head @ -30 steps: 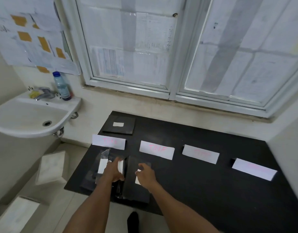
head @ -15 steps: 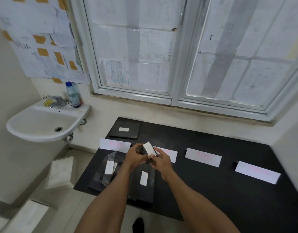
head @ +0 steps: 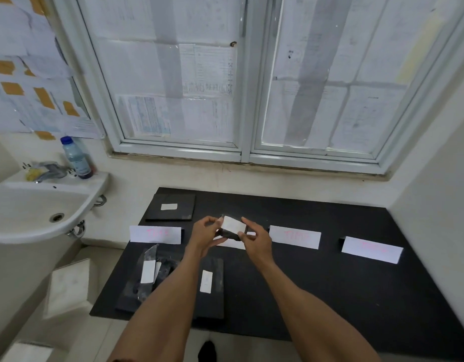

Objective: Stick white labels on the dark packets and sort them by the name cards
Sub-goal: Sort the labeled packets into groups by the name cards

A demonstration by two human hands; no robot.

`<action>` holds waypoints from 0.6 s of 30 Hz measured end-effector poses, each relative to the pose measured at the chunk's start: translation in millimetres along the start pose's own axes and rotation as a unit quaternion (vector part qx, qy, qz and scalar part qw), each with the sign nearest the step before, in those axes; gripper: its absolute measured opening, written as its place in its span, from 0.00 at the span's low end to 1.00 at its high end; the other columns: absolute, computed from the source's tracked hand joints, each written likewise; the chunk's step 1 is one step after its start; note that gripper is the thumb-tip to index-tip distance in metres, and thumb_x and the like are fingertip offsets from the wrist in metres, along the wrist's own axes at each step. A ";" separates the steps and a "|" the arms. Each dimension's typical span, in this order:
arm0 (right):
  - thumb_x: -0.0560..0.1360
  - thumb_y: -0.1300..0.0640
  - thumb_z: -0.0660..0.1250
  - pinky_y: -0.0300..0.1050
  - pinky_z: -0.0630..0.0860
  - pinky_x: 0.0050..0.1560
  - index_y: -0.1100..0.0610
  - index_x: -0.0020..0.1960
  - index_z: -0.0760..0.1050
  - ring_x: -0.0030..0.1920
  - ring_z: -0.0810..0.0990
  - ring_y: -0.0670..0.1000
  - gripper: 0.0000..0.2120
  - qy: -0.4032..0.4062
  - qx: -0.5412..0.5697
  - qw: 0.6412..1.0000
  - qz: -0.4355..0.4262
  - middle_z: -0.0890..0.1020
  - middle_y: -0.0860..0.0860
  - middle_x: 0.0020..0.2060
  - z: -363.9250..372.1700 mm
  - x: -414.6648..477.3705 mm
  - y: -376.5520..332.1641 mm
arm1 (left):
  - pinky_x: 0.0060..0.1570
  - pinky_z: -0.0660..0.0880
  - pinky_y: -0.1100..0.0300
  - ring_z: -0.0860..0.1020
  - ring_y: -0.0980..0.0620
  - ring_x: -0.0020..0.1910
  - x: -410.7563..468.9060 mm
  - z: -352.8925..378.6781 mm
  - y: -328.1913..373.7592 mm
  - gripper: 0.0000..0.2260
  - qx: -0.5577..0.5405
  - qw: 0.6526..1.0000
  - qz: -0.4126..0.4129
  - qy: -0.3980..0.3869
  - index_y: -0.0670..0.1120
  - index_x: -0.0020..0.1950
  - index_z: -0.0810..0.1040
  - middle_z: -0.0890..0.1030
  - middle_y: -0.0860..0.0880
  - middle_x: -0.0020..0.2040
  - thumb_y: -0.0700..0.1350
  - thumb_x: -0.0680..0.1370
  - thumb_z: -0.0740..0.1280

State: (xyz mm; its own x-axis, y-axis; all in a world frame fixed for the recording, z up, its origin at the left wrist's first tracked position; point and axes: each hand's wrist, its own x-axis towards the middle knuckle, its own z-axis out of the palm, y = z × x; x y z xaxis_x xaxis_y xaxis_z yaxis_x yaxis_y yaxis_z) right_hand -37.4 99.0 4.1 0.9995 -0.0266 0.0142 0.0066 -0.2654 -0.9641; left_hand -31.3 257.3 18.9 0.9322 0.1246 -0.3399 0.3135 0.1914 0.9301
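Both hands hold one dark packet [head: 229,233] with a white label [head: 233,223] above the black table [head: 330,283]. My left hand [head: 206,235] grips its left end and my right hand [head: 255,240] pinches its right end. Several white name cards stand in a row: one at the left [head: 155,234], one partly hidden behind my hands [head: 232,242], one right of them [head: 295,239], one far right [head: 372,250]. Labelled dark packets lie near the front left edge [head: 147,275] and under my left forearm [head: 210,280]. Another labelled packet [head: 173,209] lies behind the left card.
A white sink [head: 42,205] with a tap and a plastic bottle [head: 76,158] hangs on the wall to the left. White boxes [head: 68,283] sit on the floor below it. A paper-covered window runs behind the table, and a wall closes the right side.
My hands left the packets at the table's front, lifted one labelled packet and now hold it higher, over the second name card. The camera has tilted up.
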 end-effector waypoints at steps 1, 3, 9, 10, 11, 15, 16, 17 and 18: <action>0.73 0.64 0.71 0.26 0.76 0.47 0.55 0.67 0.74 0.65 0.73 0.53 0.23 -0.001 -0.006 1.000 -0.004 0.74 0.54 0.65 -0.3 2.0 2.5 | 0.43 0.83 0.55 0.79 0.40 0.57 3.1 2.1 -1.1 0.10 0.003 1.000 0.002 0.003 0.38 0.54 0.75 0.79 0.36 0.57 0.43 0.78 0.67; 0.72 0.63 0.73 0.28 0.75 0.49 0.55 0.69 0.71 0.64 0.74 0.52 0.27 -0.007 -0.027 1.000 -0.006 0.74 0.54 0.65 0.3 7.5 6.3 | 0.44 0.83 0.55 0.79 0.41 0.57 12.4 5.7 -4.1 0.10 0.005 1.000 0.004 0.006 0.38 0.57 0.75 0.78 0.38 0.58 0.42 0.79 0.66; 0.71 0.62 0.74 0.39 0.77 0.58 0.54 0.70 0.70 0.63 0.75 0.52 0.29 -0.016 -0.065 0.998 0.020 0.74 0.55 0.64 -9.7 46.2 17.7 | 0.44 0.83 0.56 0.82 0.44 0.52 56.0 19.4 -3.9 0.10 -0.023 0.999 -0.034 -0.019 0.38 0.55 0.78 0.81 0.38 0.54 0.42 0.76 0.70; 0.70 0.63 0.74 0.41 0.77 0.59 0.54 0.70 0.71 0.63 0.75 0.53 0.29 -0.015 -0.064 0.998 0.026 0.75 0.55 0.64 -12.2 55.5 18.4 | 0.45 0.83 0.55 0.82 0.43 0.52 66.8 21.8 -1.9 0.09 -0.020 0.998 -0.043 -0.028 0.38 0.55 0.78 0.80 0.38 0.54 0.40 0.76 0.70; 0.70 0.64 0.74 0.42 0.77 0.60 0.55 0.69 0.71 0.63 0.76 0.53 0.29 -0.010 -0.056 0.998 0.035 0.75 0.55 0.64 -14.4 65.2 18.9 | 0.45 0.83 0.55 0.82 0.42 0.53 78.1 24.7 0.8 0.09 -0.021 0.998 -0.052 -0.039 0.38 0.55 0.78 0.80 0.38 0.54 0.39 0.76 0.70; 0.70 0.69 0.72 0.40 0.76 0.61 0.57 0.69 0.71 0.63 0.77 0.52 0.29 0.026 -0.016 0.998 0.059 0.75 0.56 0.65 -25.0 106.2 15.5 | 0.44 0.83 0.55 0.81 0.41 0.55 126.1 48.6 19.3 0.08 -0.035 0.993 -0.081 -0.078 0.38 0.55 0.78 0.80 0.38 0.55 0.36 0.76 0.68; 0.70 0.69 0.71 0.38 0.76 0.60 0.58 0.70 0.69 0.62 0.77 0.52 0.30 0.042 -0.013 0.997 0.064 0.76 0.56 0.65 -29.6 117.2 14.9 | 0.44 0.83 0.56 0.80 0.41 0.56 139.6 58.4 24.2 0.07 -0.028 0.992 -0.084 -0.087 0.38 0.55 0.78 0.80 0.38 0.55 0.36 0.77 0.68; 0.70 0.69 0.71 0.36 0.75 0.58 0.59 0.71 0.68 0.62 0.78 0.53 0.31 0.060 -0.011 0.996 0.069 0.76 0.57 0.64 -35.6 126.8 14.5 | 0.44 0.82 0.56 0.80 0.41 0.56 151.3 69.2 28.4 0.06 -0.019 0.992 -0.085 -0.093 0.39 0.54 0.78 0.80 0.38 0.55 0.36 0.77 0.67; 0.70 0.69 0.71 0.35 0.75 0.57 0.60 0.72 0.66 0.61 0.78 0.53 0.32 0.078 -0.010 0.994 0.077 0.77 0.57 0.63 -43.1 135.4 14.7 | 0.44 0.82 0.56 0.79 0.41 0.57 161.6 81.0 32.2 0.05 -0.009 0.991 -0.087 -0.098 0.40 0.53 0.78 0.80 0.38 0.56 0.36 0.77 0.67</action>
State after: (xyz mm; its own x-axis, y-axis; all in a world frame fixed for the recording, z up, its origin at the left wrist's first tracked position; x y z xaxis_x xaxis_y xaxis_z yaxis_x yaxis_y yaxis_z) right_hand 96.7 49.9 3.3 0.9721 -0.2166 -0.0901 -0.1476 -0.2659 -0.9526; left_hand 144.1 204.7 5.2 0.8825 -0.1038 -0.4586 0.4702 0.2112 0.8569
